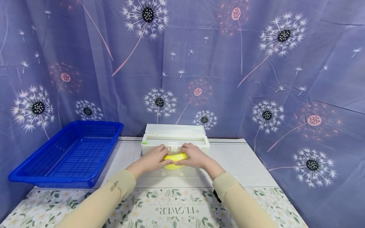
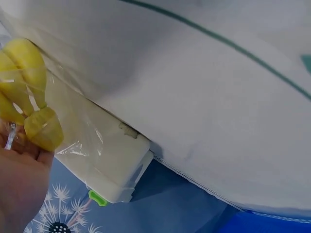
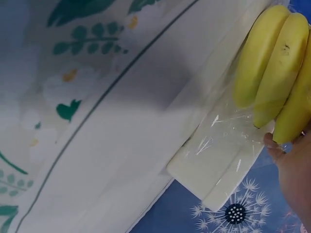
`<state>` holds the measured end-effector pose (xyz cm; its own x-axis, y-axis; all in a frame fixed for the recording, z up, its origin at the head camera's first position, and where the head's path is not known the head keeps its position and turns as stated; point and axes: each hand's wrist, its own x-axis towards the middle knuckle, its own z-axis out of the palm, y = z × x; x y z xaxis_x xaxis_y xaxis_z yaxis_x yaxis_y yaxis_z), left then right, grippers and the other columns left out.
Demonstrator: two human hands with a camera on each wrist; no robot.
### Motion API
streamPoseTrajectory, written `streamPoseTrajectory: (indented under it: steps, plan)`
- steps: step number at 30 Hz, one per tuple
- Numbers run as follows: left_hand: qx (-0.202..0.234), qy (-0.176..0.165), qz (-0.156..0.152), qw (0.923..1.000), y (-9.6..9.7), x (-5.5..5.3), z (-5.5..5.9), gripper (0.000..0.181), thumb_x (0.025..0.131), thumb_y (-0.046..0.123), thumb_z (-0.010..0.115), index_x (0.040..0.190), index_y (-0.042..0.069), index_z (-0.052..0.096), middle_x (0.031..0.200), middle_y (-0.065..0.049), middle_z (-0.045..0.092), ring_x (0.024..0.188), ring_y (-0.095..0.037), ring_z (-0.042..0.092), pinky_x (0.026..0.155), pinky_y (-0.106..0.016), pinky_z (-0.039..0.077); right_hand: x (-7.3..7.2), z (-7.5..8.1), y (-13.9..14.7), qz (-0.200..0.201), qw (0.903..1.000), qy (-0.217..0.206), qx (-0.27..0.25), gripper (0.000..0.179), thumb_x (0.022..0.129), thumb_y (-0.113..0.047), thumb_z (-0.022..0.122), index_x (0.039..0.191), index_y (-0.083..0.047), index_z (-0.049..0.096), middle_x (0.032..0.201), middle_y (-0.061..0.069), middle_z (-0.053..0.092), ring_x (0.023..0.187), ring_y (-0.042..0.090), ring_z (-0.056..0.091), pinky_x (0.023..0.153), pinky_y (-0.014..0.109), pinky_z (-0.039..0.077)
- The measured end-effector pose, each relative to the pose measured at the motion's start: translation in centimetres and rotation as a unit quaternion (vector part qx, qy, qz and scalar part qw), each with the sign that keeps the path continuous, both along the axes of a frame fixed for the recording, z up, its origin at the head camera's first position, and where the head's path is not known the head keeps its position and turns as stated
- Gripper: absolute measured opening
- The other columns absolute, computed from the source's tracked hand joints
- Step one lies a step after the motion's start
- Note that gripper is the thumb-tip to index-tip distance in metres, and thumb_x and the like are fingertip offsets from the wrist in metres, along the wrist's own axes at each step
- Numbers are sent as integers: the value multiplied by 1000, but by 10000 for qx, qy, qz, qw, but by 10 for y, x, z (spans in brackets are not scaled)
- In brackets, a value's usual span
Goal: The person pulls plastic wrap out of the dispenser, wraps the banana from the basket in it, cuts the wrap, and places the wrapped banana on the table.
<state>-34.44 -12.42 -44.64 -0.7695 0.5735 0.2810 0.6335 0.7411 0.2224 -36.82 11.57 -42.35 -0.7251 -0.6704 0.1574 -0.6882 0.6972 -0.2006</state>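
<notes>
A bunch of yellow bananas (image 1: 176,157) is held between my two hands, in front of a white cling film dispenser (image 1: 146,150) with its lid raised. My left hand (image 1: 154,159) grips the stem end, which shows in the left wrist view as a thick yellow stub (image 2: 43,131). At the other end my right hand (image 1: 196,155) grips the fruit; its fingers show by the banana tips (image 3: 279,131) in the right wrist view. Clear cling film (image 3: 228,128) stretches from the dispenser and lies over the bananas. Some fingers are hidden behind the fruit.
A blue plastic basket (image 1: 98,172) stands on the left of the table. Behind the dispenser hangs a blue-purple curtain (image 1: 228,104) with dandelion prints. The near part of the table has a flowered cloth (image 1: 176,218). A green slider (image 2: 97,198) sits at the dispenser's end.
</notes>
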Motion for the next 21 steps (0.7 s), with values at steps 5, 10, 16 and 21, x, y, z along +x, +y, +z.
streamPoseTrajectory:
  steps: [5, 10, 16, 21]
  plan:
    - [-344, 528, 275, 9976, 3, 5, 0, 45, 96, 55, 53, 111, 14, 63, 104, 2, 58, 95, -17, 49, 93, -42, 39, 0, -2, 0, 68, 9999, 53, -133, 57, 85, -60, 66, 116, -12, 66, 108, 0, 64, 92, 13, 54, 82, 35, 43]
    - [-546, 950, 720, 9914, 7, 8, -1, 44, 96, 59, 49, 112, 19, 58, 99, 6, 61, 95, -18, 49, 98, -44, 34, 0, -4, 2, -108, 9993, -16, -344, 55, 86, -58, 66, 117, -14, 58, 104, 0, 65, 91, 15, 57, 83, 37, 44]
    - [-786, 1188, 1213, 9824, 13, 8, -3, 49, 95, 67, 39, 108, 24, 60, 94, 9, 62, 93, -17, 47, 93, -42, 34, 2, -7, 0, -511, 9965, 653, -44, 57, 85, -69, 57, 112, -19, 58, 111, -5, 59, 107, 16, 51, 95, 47, 40]
    - [-834, 1251, 1497, 9772, 16, 9, -4, 58, 93, 70, 38, 113, 21, 63, 107, 2, 59, 101, -22, 48, 93, -44, 36, 6, -8, -6, -712, 9885, 1316, 224, 63, 85, -76, 48, 112, -20, 62, 116, -4, 54, 107, 17, 47, 95, 47, 38]
